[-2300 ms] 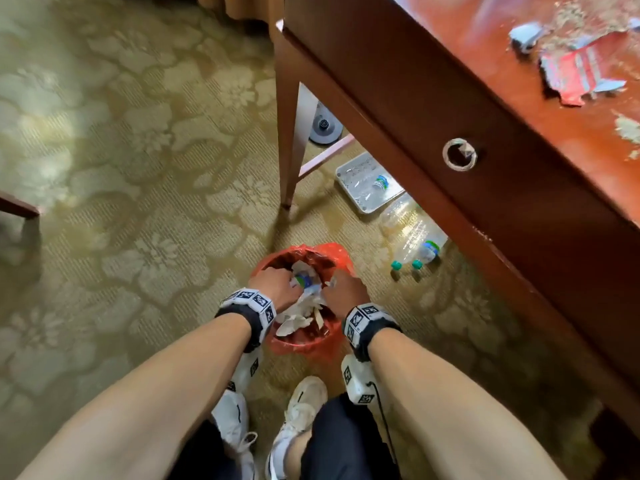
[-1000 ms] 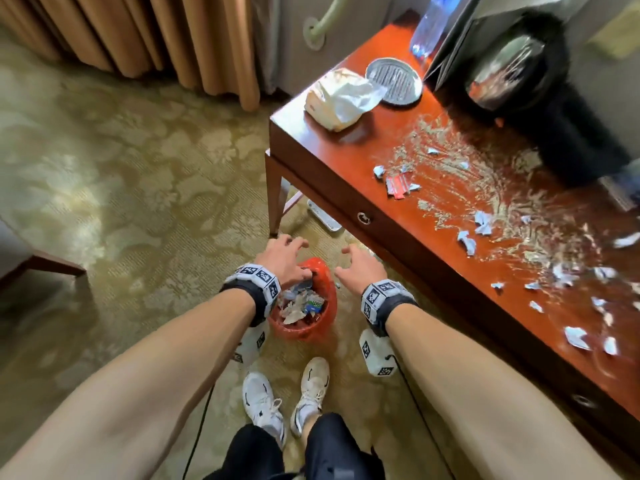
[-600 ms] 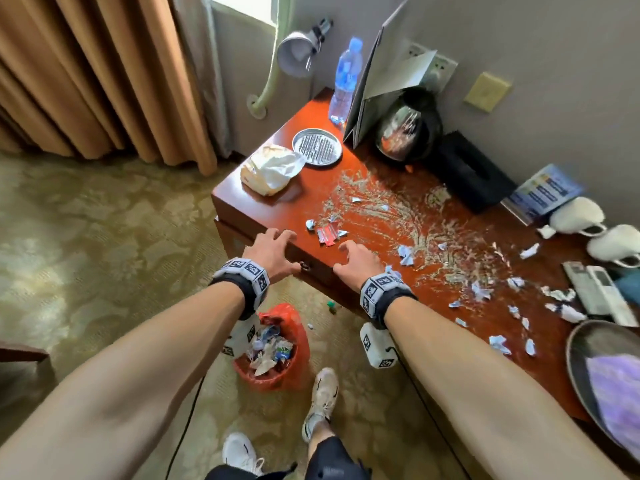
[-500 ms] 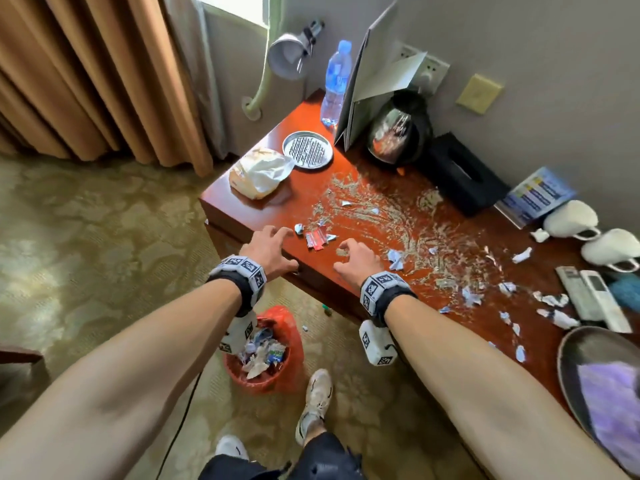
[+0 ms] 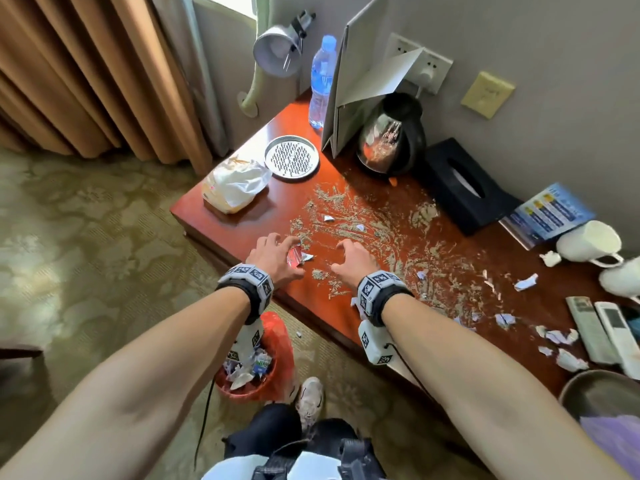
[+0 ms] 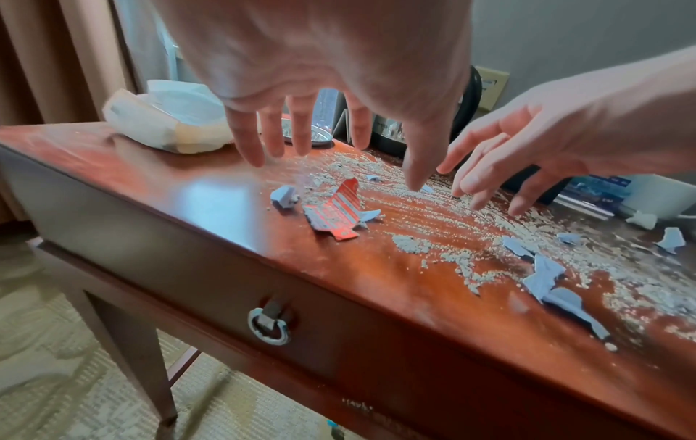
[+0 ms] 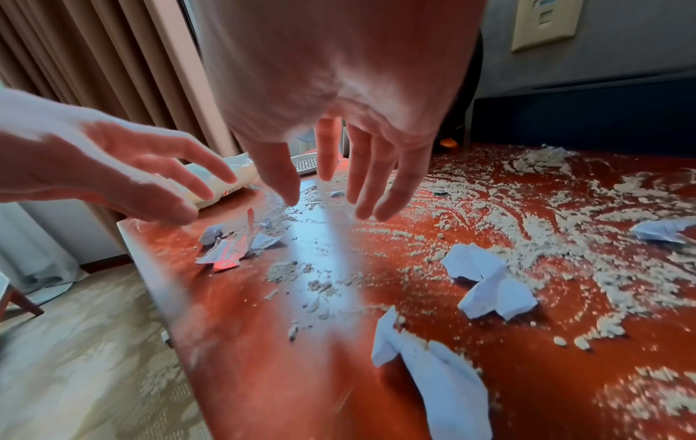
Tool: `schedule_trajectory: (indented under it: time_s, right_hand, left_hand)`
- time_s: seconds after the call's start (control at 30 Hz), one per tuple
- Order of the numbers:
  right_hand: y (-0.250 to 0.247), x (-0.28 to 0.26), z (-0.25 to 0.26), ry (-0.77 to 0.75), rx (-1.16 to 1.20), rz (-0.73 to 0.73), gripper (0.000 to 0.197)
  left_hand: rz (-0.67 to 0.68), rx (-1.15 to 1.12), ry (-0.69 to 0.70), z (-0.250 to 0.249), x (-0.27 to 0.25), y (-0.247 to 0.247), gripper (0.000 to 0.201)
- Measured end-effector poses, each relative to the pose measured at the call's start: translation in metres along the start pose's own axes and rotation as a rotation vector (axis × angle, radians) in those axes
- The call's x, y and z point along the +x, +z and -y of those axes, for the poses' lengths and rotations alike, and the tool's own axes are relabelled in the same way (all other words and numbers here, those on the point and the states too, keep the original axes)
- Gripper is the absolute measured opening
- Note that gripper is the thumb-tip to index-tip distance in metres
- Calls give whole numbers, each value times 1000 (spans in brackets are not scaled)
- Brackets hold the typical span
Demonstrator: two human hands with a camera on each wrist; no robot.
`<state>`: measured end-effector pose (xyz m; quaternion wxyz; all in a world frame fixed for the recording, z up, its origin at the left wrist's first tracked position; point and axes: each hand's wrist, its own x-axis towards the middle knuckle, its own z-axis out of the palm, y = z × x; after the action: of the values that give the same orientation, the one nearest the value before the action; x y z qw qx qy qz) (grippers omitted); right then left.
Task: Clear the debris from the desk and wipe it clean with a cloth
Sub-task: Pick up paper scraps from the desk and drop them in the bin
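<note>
Grey crumbs (image 5: 377, 233) and torn white paper scraps (image 7: 485, 282) litter the red-brown desk (image 5: 311, 299). A torn red wrapper (image 6: 335, 213) (image 5: 294, 256) lies near the desk's front left edge, with a small white scrap (image 6: 284, 196) beside it. My left hand (image 5: 277, 252) hovers just above that wrapper, fingers spread and relaxed, holding nothing. My right hand (image 5: 353, 258) hovers to its right over the crumbs, fingers (image 7: 371, 190) loosely extended and empty. A red-lined bin (image 5: 256, 372) with paper waste stands on the floor below the left arm.
A wrapped food bag (image 5: 237, 183), a metal dish (image 5: 292, 157), water bottle (image 5: 320, 81), kettle (image 5: 393, 140), black tissue box (image 5: 460, 185), white cups (image 5: 588, 242) and remotes (image 5: 602, 330) stand round the desk's edges. A round tray (image 5: 599, 393) sits at the near right.
Both hands rose from the bin on the floor up over the desk's front edge and now hover above the debris. The view lifted from floor to desk.
</note>
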<state>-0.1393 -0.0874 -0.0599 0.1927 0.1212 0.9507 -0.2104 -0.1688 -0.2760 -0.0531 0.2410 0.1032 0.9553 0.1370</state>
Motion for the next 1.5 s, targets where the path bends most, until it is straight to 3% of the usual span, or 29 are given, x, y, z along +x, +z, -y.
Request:
schedule_trajectory:
  time_s: [0.2,0.37,0.77,1.07,1.5]
  right_hand:
    - [-6,27,-10,3,-51,1,48]
    - [-11,51,-15,26,-129,32,49]
    - [-19,110,10,-106,-187,-28,38]
    - [-10,129,16,-151,-288,-123,25]
    - [-4,125,25,-151,-217,-92,15]
  left_hand:
    - [33,132,-63,-12,26,8,80]
    - [53,104,-99,-14,42,15,72]
    - [-23,15,-18,-13,61,23,23]
    - [14,39,-3,-10,69,13,27]
    - [97,91,-14,-15,78,6,37]
